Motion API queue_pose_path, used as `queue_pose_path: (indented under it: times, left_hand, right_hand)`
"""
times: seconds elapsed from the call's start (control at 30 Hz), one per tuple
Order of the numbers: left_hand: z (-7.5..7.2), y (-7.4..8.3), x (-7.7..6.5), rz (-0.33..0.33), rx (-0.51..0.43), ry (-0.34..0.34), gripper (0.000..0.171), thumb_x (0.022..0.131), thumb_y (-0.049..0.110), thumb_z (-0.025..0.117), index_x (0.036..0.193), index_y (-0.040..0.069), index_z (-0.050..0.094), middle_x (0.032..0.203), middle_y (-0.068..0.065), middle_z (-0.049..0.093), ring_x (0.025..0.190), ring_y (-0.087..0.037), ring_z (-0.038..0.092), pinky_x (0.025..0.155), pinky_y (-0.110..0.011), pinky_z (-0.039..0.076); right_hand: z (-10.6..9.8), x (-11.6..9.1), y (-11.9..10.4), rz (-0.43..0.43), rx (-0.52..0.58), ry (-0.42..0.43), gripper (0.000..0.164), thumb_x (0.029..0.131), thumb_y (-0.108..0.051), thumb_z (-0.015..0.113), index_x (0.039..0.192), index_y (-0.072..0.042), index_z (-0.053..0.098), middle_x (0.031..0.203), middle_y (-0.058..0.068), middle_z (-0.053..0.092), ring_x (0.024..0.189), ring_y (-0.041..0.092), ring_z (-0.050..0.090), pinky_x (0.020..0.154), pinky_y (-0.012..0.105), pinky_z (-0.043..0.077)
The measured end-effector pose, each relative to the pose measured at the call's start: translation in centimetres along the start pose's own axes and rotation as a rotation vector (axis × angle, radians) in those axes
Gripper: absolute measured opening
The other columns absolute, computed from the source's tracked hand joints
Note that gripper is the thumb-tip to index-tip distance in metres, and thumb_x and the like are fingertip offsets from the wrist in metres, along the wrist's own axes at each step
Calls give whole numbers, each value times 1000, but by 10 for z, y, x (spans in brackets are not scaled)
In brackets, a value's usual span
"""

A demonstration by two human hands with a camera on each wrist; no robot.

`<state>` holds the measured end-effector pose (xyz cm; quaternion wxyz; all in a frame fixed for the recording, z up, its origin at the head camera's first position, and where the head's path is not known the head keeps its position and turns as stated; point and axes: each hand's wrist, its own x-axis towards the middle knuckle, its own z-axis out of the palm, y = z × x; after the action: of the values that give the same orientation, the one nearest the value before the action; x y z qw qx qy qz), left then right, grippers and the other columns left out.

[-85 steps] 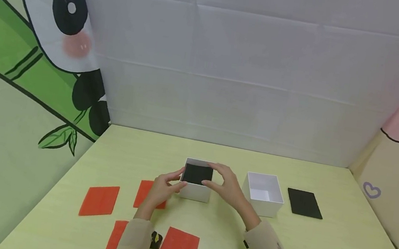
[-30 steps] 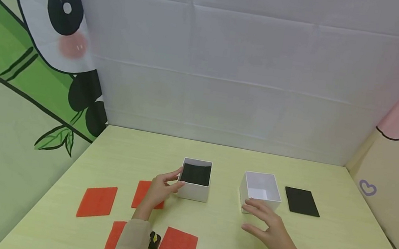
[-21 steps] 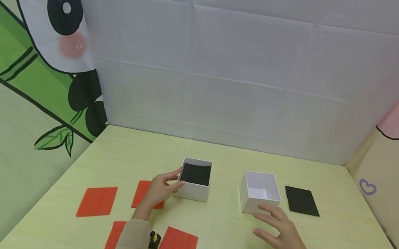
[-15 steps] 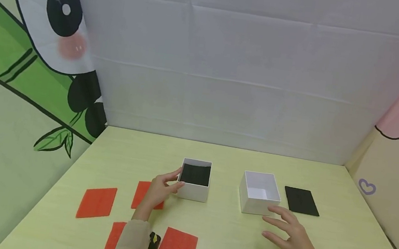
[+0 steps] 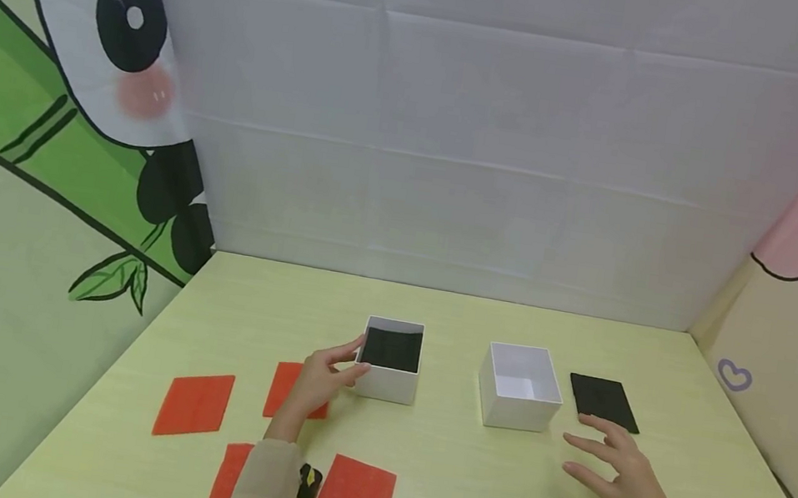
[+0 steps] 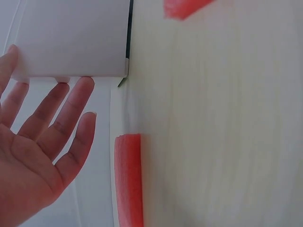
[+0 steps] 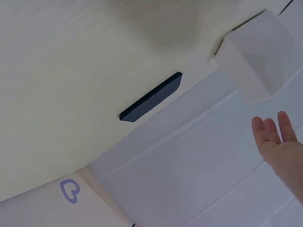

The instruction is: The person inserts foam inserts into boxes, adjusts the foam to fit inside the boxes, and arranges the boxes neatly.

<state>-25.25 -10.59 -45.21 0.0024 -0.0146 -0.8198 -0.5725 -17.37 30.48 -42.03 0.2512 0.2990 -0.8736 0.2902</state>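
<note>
My left hand touches a white box at its left front corner. In the left wrist view the fairly straight fingertips rest against the box's side. A black square piece sits inside that box. Nothing is held in my right hand, whose fingers are spread and lightly bent above the table. It is just in front of a flat black square pad; its thumb stands apart from its fingers. In the right wrist view the black pad shows a thick edge.
A second white box, open at the top, stands between the first box and the black pad. Several red squares lie at the front left. A small black-and-yellow item is partly behind the left sleeve. A white backdrop stands behind the table.
My right hand has left the first box and moved right, past the second box, to near the black pad. The left hand stays at the first box.
</note>
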Motion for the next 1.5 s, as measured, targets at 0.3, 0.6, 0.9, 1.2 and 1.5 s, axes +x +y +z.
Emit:
queue_pose_path:
  times: [0.3, 0.6, 0.9, 1.2, 1.5]
  left_hand:
    - [1, 0, -1, -11, 3, -1, 55, 77, 31, 70, 128, 25, 50, 124, -12, 52, 68, -25, 61, 66, -28, 46]
    - [1, -1, 1, 17, -2, 10, 54, 78, 28, 69, 128, 23, 51, 122, -14, 53, 66, -25, 62, 61, -28, 45]
    - [1, 1, 2, 5, 9, 9, 54, 78, 30, 69, 128, 23, 51, 123, -11, 52, 67, -25, 62, 65, -28, 47]
    - [0, 0, 2, -7, 8, 0, 54, 77, 30, 70, 128, 25, 51, 125, -8, 51, 68, -25, 62, 66, -28, 47]
    - [0, -1, 1, 1, 1, -1, 54, 77, 31, 70, 128, 25, 51, 125, -9, 51, 68, -25, 62, 68, -29, 48]
  right_hand:
    - [-9, -3, 22, 86, 27, 4, 41, 58, -3, 79, 97, -9, 69, 115, 5, 52, 114, -5, 32, 84, 5, 24]
    - [-11, 0, 42, 186, 43, -52, 36, 65, -6, 76, 101, -8, 68, 114, 17, 51, 114, 14, 37, 76, 52, 38]
    - [-6, 8, 59, 269, 97, -124, 33, 70, -5, 73, 100, 6, 64, 117, 29, 45, 105, 52, 36, 72, 65, 32]
    - [1, 15, 84, 316, 73, -160, 34, 72, -6, 72, 100, 9, 63, 118, 35, 40, 105, 55, 34, 76, 65, 30]
    - [10, 20, 103, 355, 69, -183, 42, 73, -9, 72, 107, 11, 58, 120, 37, 38, 107, 57, 31, 81, 66, 27]
